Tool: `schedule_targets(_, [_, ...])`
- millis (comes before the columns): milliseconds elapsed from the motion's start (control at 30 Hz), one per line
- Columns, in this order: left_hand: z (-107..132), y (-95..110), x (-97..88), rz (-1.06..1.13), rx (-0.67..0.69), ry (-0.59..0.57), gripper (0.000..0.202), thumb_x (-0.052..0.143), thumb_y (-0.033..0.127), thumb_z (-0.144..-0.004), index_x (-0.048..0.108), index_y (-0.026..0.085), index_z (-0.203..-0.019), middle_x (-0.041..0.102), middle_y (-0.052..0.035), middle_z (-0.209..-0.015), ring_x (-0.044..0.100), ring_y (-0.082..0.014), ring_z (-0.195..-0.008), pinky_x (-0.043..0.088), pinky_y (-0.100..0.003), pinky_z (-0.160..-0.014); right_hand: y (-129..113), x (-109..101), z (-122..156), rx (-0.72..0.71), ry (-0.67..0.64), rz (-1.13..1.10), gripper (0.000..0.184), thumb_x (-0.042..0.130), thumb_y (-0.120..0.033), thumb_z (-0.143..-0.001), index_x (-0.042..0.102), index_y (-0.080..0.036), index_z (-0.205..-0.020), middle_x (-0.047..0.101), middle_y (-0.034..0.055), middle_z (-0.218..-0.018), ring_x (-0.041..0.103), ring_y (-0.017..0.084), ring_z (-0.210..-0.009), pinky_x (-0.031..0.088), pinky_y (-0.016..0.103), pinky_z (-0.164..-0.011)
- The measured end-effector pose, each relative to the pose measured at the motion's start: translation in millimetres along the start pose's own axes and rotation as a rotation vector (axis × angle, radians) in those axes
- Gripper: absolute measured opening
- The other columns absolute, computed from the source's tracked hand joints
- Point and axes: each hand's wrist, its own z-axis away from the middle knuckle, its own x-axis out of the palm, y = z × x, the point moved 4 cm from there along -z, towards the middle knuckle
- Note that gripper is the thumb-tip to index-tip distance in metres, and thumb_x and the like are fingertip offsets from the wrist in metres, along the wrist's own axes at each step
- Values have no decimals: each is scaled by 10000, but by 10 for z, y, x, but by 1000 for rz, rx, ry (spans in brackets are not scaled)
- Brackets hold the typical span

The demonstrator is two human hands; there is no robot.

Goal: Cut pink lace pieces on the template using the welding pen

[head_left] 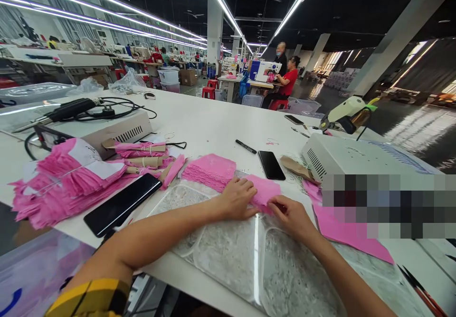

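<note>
Fingers (246, 189) bent, touching pink cloth (263, 187)

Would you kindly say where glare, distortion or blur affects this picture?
Head view throughout: a glare streak crosses the mat; the right-hand pillar leans, probably lens distortion; left hand and right hand look fairly sharp; pixelation masks an area at right.

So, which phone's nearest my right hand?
The middle phone, just beyond your right hand, beside the black pen; the large phone lies left, the third phone farther back.

Shows no readable text; bears only small dark marks (94, 156), undecipherable, on white patch (99, 168) of pink bundle (69, 197)
</note>
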Motion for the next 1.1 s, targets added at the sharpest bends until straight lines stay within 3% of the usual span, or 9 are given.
schedule_targets(133, [-89,-2,65,-62,-52,50,140,553,224,-872,626,121,-932,643,-130,-984,578,-274,-966,415,-420,-855,-12,-42,40,-4,-6,4,255,437,-363,-868,610,-208,-760,650,28,-745,560,162,-674,429,299,-655])
schedule_targets(300, [49,-224,33,-130,-109,114,77,553,158,-849,627,135,-856,654,-120,-920,575,-269,-884,418,-414,-784,-63,-46,150,-15,-63,17,230,443,-330,-867,614,-208,-774,653,26,-754,553,153,-651,417,287,-622])
schedule_targets(500, [589,-196,-58,-159,-16,177,145,493,103,-876,617,166,-837,647,-70,-870,556,-222,-853,410,-386,-817,-369,59,358,-70,-245,44,180,459,-233,-858,601,-212,-750,625,6,-722,530,134,-638,387,261,-603])
schedule_targets(733, [1314,-96,-179,-139,66,200,222,458,39,-813,555,175,-667,573,-45,-690,504,-186,-719,413,-388,-881,-609,262,578,-176,-510,63,208,450,-160,-850,622,-213,-745,622,-2,-744,537,115,-645,377,246,-609])
schedule_targets(800, [1406,-129,-210,-114,48,197,193,469,39,-785,556,174,-678,590,-52,-717,520,-192,-747,407,-405,-907,-585,283,476,-167,-455,65,218,447,-176,-856,650,-223,-790,639,1,-759,558,118,-651,394,248,-615])
schedule_targets(967, [1416,-176,-224,-25,43,158,160,511,43,-710,582,178,-755,647,-52,-830,573,-187,-850,378,-396,-973,-494,365,-90,-36,-138,223,178,482,-274,-846,638,-212,-904,677,28,-837,608,150,-718,422,269,-643])
schedule_targets(1100, [1344,-102,-223,-13,28,88,81,566,89,-685,562,169,-695,652,-45,-795,588,-178,-822,395,-373,-926,-557,528,-410,-31,-46,290,186,521,-358,-804,611,-201,-850,682,67,-872,622,194,-751,382,276,-598])
